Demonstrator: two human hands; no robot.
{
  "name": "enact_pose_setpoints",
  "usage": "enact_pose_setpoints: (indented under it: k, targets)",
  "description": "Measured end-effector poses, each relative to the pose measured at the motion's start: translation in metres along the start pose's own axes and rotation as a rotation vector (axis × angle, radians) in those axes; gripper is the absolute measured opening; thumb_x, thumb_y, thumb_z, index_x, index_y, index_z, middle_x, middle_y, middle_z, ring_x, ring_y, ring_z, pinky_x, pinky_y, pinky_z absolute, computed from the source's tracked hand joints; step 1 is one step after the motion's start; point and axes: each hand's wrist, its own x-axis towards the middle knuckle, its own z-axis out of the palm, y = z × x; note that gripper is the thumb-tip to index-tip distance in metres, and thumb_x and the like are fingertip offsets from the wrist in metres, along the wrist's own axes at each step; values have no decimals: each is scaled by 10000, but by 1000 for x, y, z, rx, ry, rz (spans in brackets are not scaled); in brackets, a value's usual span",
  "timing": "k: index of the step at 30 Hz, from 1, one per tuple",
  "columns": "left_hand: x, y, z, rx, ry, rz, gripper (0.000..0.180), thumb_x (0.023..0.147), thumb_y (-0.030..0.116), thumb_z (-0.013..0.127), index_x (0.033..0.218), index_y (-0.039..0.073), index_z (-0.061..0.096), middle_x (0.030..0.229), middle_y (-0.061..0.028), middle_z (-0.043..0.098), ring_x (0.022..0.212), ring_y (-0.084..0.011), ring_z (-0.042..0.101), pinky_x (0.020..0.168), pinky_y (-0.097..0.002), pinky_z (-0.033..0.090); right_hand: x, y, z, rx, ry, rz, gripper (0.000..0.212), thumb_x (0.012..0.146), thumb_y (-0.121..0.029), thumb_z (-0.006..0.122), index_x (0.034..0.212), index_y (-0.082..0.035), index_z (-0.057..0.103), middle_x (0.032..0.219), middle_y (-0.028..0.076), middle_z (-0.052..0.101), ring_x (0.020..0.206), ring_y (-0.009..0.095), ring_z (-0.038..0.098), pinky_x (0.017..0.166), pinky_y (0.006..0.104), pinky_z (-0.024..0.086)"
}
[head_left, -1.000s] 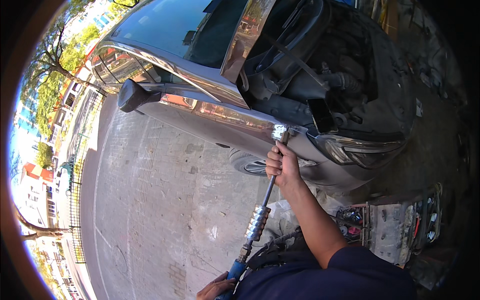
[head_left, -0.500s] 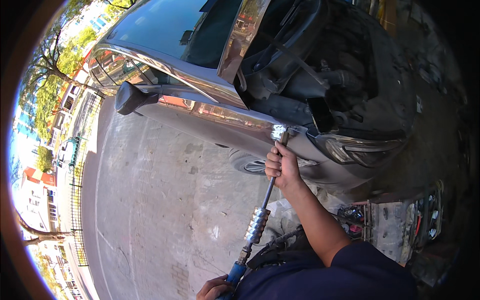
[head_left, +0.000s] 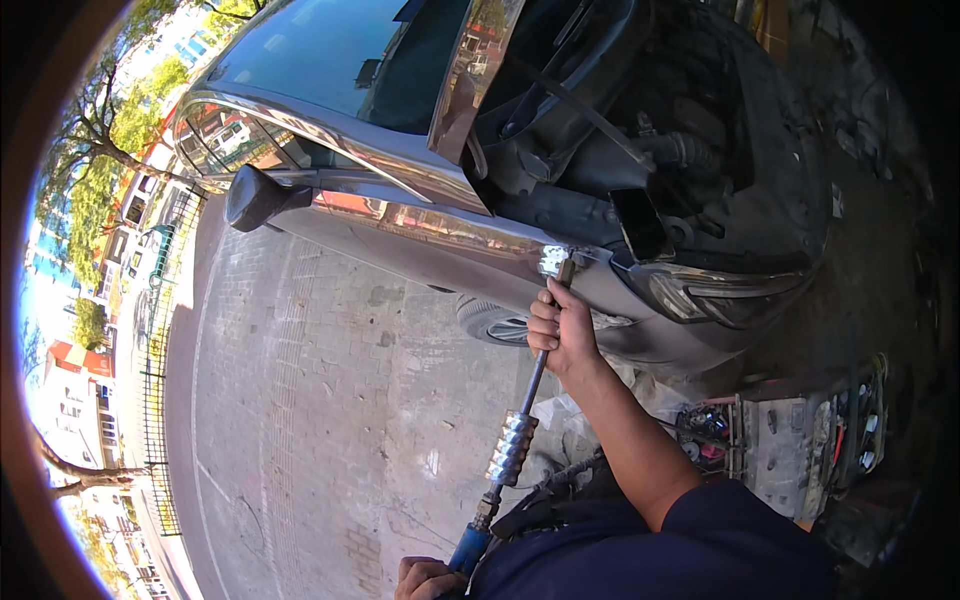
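My right hand (head_left: 563, 330) is closed around the upper shaft of a slide hammer (head_left: 535, 383), just below its brass-coloured tip. The tip is at a patch of bare, shiny metal (head_left: 553, 261) on the car's front fender (head_left: 470, 245), near the headlight; whether it is fixed there I cannot tell. A ribbed silver weight (head_left: 511, 448) sits low on the shaft. At the bottom edge, my left hand (head_left: 428, 579) wraps the blue handle (head_left: 469, 549); part of that hand lies outside the picture.
The grey-brown car has its engine bay (head_left: 690, 150) exposed, and a dark phone-like slab (head_left: 641, 224) lies at its edge. Below the headlight (head_left: 720, 290) stands a tool cart (head_left: 780, 440) with loose items. A side mirror (head_left: 262, 197) juts out at left.
The view has shifted very slightly. Both hands keep their places on the slide hammer, and its weight stays low on the shaft.
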Motion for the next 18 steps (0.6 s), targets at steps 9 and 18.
enact_pose_setpoints:
  k: [9, 18]
  targets:
    - [2, -1, -2, -12, -37, 22, 327, 741, -103, 805, 1040, 23, 764, 959, -118, 667, 996, -320, 635, 846, -419, 534, 1, 0, 0, 11, 10, 6, 348, 1158, -391, 588, 896, -178, 505, 653, -98, 310, 482, 45, 235, 409, 245, 188]
    - [-10, -19, 11, 60, -16, -1, 208, 986, 201, 750, 1080, 22, 800, 1258, -218, 770, 1305, -452, 709, 1087, -519, 591, -14, 6, -1, -105, 31, -13, 323, 1148, -405, 597, 962, -141, 583, 698, -60, 456, 577, 94, 449, 558, 307, 423]
